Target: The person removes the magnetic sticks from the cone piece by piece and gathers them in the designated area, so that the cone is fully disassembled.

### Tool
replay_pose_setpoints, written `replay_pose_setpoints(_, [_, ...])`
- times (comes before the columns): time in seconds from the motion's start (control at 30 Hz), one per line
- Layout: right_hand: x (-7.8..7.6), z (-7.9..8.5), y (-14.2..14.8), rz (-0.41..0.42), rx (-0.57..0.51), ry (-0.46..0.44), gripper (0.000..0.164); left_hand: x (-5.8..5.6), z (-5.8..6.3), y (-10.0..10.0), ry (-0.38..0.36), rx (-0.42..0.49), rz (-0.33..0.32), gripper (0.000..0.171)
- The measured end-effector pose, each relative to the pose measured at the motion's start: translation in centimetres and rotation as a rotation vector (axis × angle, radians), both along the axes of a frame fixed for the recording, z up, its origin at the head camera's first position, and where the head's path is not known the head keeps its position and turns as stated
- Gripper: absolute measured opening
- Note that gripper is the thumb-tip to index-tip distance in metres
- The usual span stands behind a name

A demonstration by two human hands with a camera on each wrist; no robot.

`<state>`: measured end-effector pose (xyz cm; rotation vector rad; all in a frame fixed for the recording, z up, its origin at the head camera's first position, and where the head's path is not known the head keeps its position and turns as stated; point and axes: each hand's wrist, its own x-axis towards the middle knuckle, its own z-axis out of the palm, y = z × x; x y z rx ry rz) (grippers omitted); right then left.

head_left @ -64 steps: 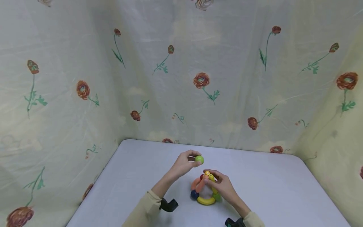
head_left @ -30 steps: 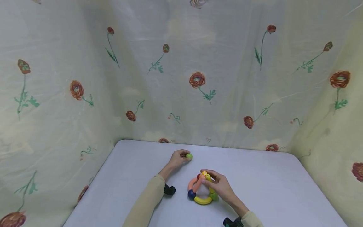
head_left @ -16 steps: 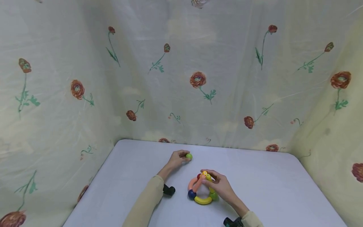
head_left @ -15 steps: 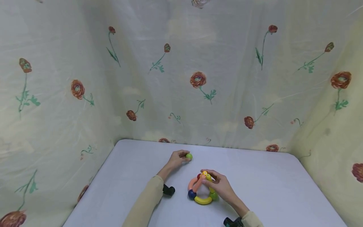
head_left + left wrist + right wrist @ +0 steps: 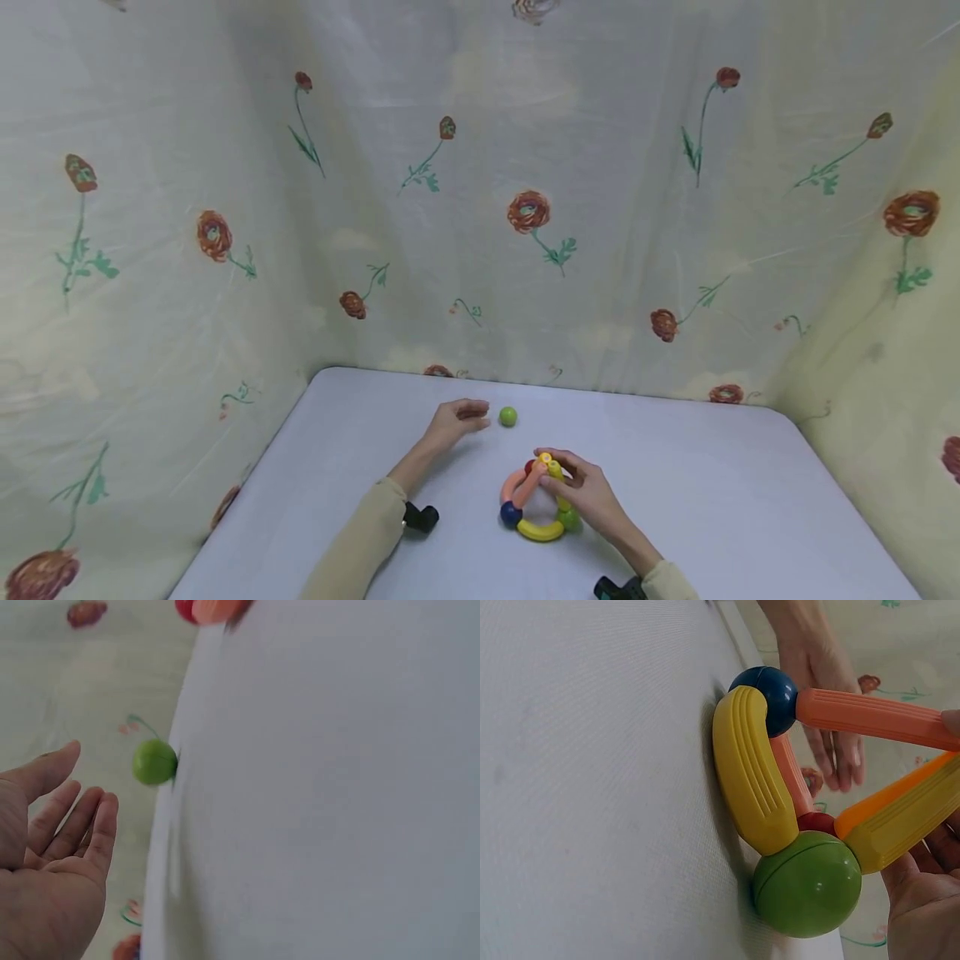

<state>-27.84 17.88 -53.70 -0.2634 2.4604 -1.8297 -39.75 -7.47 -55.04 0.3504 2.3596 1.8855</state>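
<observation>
A small green ball (image 5: pixel 507 417) lies on the table toward the back, just beyond the fingertips of my left hand (image 5: pixel 452 423). In the left wrist view those fingers (image 5: pixel 105 825) are spread, with a gap between them and the ball. My right hand (image 5: pixel 588 489) pinches the upper ends of several sticks of a magnetic ball-and-stick frame. Its base shows a blue ball (image 5: pixel 776 697), a curved yellow stick (image 5: pixel 750 772), a larger green ball (image 5: pixel 808 885) and a red ball (image 5: pixel 817 823). Straight pink (image 5: pixel 870 716), orange (image 5: pixel 892 796) and yellow (image 5: pixel 907 817) sticks lean together toward the pinching fingers.
Under everything is a white table (image 5: pixel 720 500) with rounded back corners. Flower-print curtains (image 5: pixel 615 250) hang behind it and at both sides. Black wrist devices are strapped below the left sleeve (image 5: pixel 360 533) and the right sleeve (image 5: pixel 669 581).
My left hand carried the small green ball back and left onto the table, then let it go and drew away to the left. The right hand kept its grip on the frame.
</observation>
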Motion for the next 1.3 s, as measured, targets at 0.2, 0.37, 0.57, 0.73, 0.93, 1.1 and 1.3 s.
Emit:
replay_pose_setpoints(0.2, [-0.1,0.1,0.3,0.025,-0.012,0.004,0.045,3.8,1.4,0.6,0.037,-0.022,-0.128,0.030])
replay_pose_setpoints(0.37, [-0.2,0.2,0.4,0.033,-0.005,0.022,0.043,7.3,2.8,1.8,0.066,-0.026,-0.238,0.028])
replay_pose_setpoints(0.57, [-0.3,0.1,0.2,0.008,0.006,0.047,0.043,9.3,3.1,3.3,0.132,-0.057,-0.285,0.027])
replay_pose_setpoints(0.73, [-0.2,-0.1,0.1,0.013,-0.049,0.060,0.041,9.8,2.7,4.0,0.120,-0.022,-0.277,0.025])
replay_pose_setpoints(0.93, [-0.1,-0.3,0.0,-0.022,-0.049,0.068,0.038,10.1,2.3,4.6,0.091,0.000,-0.278,0.025])
replay_pose_setpoints(1.1, [0.0,-0.4,-0.1,-0.047,-0.045,0.077,0.036,10.2,2.4,4.9,0.083,-0.012,-0.265,0.028])
replay_pose_setpoints(1.3, [0.0,-0.5,-0.3,-0.054,-0.048,0.094,0.035,10.0,2.8,4.1,0.115,-0.072,-0.278,0.028])
